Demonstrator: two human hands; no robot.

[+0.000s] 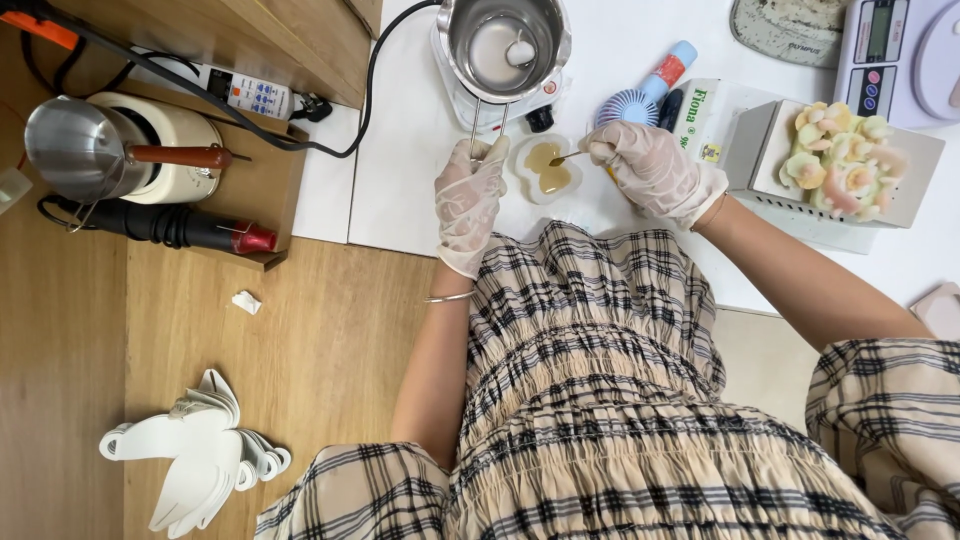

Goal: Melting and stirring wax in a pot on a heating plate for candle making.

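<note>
A small flower-shaped white mould with amber liquid in it sits on the white worktop. My right hand, in a thin clear glove, holds a small spoon whose tip hangs over the mould. My left hand, also gloved, rests beside the mould with its fingertips touching the thin metal handle of a steel melting pot. The pot holds a whitish melt and stands on a small heater.
At the right stand a digital scale, a grey box with pastel flower shapes, a small carton and a blue-capped tube. At left a wooden shelf carries a steel pot on a white heater, a power strip and a black-red tool. White cut-outs lie on the floor.
</note>
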